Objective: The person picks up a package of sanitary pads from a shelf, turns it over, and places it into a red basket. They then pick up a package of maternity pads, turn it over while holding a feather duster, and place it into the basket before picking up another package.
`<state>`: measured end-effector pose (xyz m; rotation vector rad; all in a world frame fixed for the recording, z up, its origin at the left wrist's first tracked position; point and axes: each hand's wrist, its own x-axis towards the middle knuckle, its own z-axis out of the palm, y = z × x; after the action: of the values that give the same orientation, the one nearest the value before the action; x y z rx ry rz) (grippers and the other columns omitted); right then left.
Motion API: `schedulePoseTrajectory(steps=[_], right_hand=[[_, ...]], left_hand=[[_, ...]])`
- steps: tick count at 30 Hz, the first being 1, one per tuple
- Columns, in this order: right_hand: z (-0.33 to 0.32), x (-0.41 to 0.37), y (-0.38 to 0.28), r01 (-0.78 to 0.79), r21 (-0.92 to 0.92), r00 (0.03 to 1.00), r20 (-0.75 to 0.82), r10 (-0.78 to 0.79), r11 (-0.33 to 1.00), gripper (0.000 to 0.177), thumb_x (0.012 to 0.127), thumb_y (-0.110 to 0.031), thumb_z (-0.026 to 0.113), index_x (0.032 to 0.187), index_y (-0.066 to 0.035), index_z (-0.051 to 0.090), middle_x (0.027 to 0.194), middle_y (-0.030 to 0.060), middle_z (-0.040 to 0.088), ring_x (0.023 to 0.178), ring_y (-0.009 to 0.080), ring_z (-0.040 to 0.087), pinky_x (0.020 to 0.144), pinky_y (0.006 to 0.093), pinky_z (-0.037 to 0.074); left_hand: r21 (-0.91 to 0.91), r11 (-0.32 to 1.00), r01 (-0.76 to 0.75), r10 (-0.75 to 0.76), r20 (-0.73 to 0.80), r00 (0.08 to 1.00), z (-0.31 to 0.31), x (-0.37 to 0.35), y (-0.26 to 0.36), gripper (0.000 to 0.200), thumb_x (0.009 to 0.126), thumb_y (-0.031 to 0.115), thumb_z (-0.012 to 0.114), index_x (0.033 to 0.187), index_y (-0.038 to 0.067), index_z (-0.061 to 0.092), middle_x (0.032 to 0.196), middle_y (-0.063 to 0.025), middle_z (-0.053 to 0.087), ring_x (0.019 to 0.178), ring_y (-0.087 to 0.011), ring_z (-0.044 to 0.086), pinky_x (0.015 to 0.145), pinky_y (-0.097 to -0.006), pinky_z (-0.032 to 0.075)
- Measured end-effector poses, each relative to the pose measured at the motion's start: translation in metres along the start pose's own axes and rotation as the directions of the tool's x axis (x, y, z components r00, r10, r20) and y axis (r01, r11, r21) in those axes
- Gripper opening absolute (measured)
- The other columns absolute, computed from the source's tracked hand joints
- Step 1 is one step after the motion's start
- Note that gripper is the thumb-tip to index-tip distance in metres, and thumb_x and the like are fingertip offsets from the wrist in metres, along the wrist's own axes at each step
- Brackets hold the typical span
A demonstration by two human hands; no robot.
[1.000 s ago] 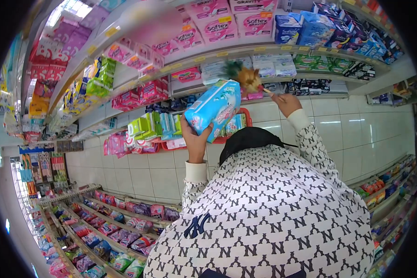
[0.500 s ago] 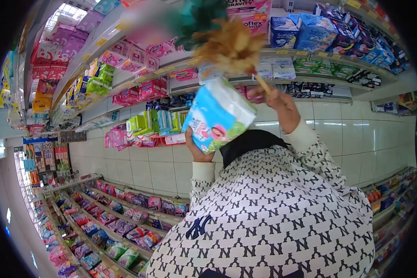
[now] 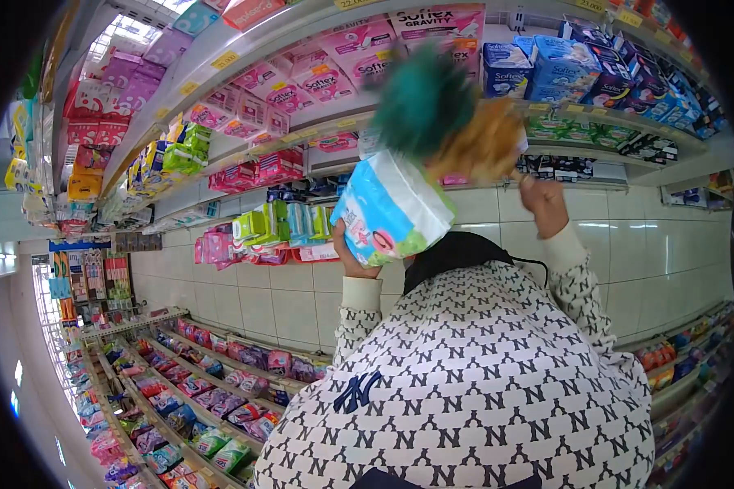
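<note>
My left hand [image 3: 353,254] grips the lower left edge of a blue, white and green plastic package [image 3: 393,213], which is tilted in front of my chest. To the right, my right hand [image 3: 544,202] is closed round the handle of a feather duster [image 3: 485,147]. Its feathers are brown near the hand and dark green toward the far end, smeared by motion. The duster lies just above the package's top edge; whether the two touch I cannot tell.
Shelves [image 3: 302,134] hold pink boxes [image 3: 436,24] and blue packs [image 3: 563,69] ahead. Below them hang green and pink packets [image 3: 261,226]. A lower rack of packets [image 3: 212,399] stands at the left, another rack [image 3: 677,359] at the right. Floor tiles [image 3: 277,301] show between.
The duster and my right hand have moved to the right and slightly down. More of the green feathers shows. The package is still in my left hand, with its tilt slightly changed.
</note>
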<state>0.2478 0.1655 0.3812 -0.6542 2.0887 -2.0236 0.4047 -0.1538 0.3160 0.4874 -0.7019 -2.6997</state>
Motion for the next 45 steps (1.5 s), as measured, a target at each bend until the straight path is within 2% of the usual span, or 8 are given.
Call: schedulePoseTrajectory(steps=[4,11,13,19,30,34,37,45], right_hand=[[0.010,0.008,0.021,-0.155,-0.377,0.964,0.144,0.223,0.913,0.050,0.093,-0.036,0.062,0.064,0.003,0.053,0.053,0.0020,0.042,0.055,0.0073,0.036,0.050,0.0305,0.032],[0.063,0.017,0.012,-0.155,0.320,0.988,0.056,0.145,0.934,0.037,0.090,-0.037,0.067,0.098,-0.002,0.055,0.092,0.0028,0.060,0.078,0.0100,0.056,0.069,0.0215,0.046],[0.095,0.015,0.010,-0.002,-0.037,0.999,0.038,0.004,0.999,0.052,0.083,-0.032,0.076,0.112,0.000,0.047,0.112,0.0088,0.055,0.095,0.0139,0.056,0.082,0.0258,0.047],[0.110,0.021,-0.020,-0.312,0.363,0.950,0.118,0.288,0.878,0.067,0.080,-0.016,0.077,0.131,0.001,0.036,0.123,0.0113,0.052,0.108,0.0167,0.055,0.090,0.0293,0.048],[0.067,0.056,-0.043,-0.261,-0.189,0.912,0.274,0.306,0.947,0.037,0.096,-0.030,0.059,0.116,-0.001,0.053,0.097,0.0062,0.059,0.093,0.0131,0.056,0.082,0.0301,0.046],[0.050,0.027,-0.040,0.305,-0.336,0.948,0.192,-0.253,0.891,0.025,0.098,-0.026,0.052,0.095,-0.002,0.056,0.077,0.0136,0.055,0.072,0.0274,0.059,0.066,0.0364,0.046],[0.046,-0.003,-0.032,0.358,-0.477,0.887,0.443,-0.132,0.803,0.025,0.097,-0.026,0.052,0.093,-0.001,0.056,0.078,0.0156,0.058,0.072,0.0364,0.058,0.065,0.0400,0.047],[0.026,0.002,0.000,-0.066,-0.410,0.994,0.049,0.094,0.910,0.030,0.098,-0.026,0.049,0.084,0.000,0.056,0.066,0.0166,0.054,0.060,0.0260,0.056,0.059,0.0367,0.044]], left_hand=[[-0.070,0.996,0.060,-0.053,0.097,0.994,0.018,0.001,-0.010,0.064,0.086,0.050,0.057,0.136,0.011,0.046,0.136,-0.0088,0.051,0.123,-0.0288,0.050,0.106,-0.0484,0.038],[-0.154,0.988,-0.006,0.006,0.003,1.000,0.078,-0.008,-0.023,0.059,0.091,0.041,0.054,0.139,0.008,0.041,0.138,-0.0104,0.050,0.124,-0.0285,0.050,0.104,-0.0473,0.040],[-0.176,0.984,-0.042,0.044,0.009,0.999,0.092,-0.011,-0.031,0.057,0.092,0.037,0.055,0.138,0.008,0.040,0.137,-0.0098,0.050,0.124,-0.0271,0.049,0.106,-0.0463,0.037],[0.079,0.994,0.080,-0.085,0.068,0.994,0.103,-0.024,-0.035,0.060,0.090,0.041,0.056,0.139,0.010,0.039,0.140,-0.0085,0.045,0.126,-0.0257,0.044,0.107,-0.0433,0.032],[0.051,0.958,0.283,-0.285,0.038,0.958,0.112,0.003,-0.010,0.055,0.090,0.040,0.057,0.133,0.007,0.047,0.129,-0.0138,0.056,0.116,-0.0293,0.056,0.100,-0.0461,0.045],[-0.191,0.920,0.342,-0.342,0.033,0.939,0.098,0.017,-0.008,0.044,0.090,0.036,0.057,0.123,0.008,0.056,0.124,-0.0117,0.060,0.117,-0.0290,0.056,0.100,-0.0448,0.045],[-0.232,0.920,0.317,-0.322,0.015,0.946,0.089,0.018,-0.005,0.043,0.090,0.035,0.056,0.122,0.007,0.057,0.124,-0.0115,0.060,0.116,-0.0295,0.056,0.101,-0.0466,0.044],[-0.282,0.923,0.263,-0.270,0.015,0.963,0.097,0.010,0.000,0.051,0.091,0.042,0.055,0.129,0.008,0.053,0.129,-0.0112,0.058,0.117,-0.0289,0.055,0.101,-0.0435,0.044]])
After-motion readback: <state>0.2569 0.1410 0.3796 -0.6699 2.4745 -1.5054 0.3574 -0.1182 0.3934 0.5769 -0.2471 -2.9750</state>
